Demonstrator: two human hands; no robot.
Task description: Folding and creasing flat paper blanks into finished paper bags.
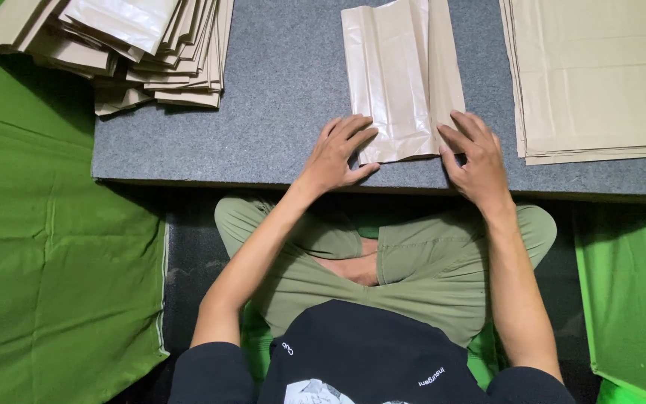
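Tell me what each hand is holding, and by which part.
Neither grips anything. Left hand and right hand press fingertips on the bottom corners of the folded tan paper bag, flat on the grey felt board.

It looked like a small floor-level workshop for making paper bags. A low grey felt-topped board [278,97] served as the bench; folded bags [143,45] were heaped at eleven o'clock, flat brown sheets [600,75] stacked at one o'clock, green cloth [46,262] around.
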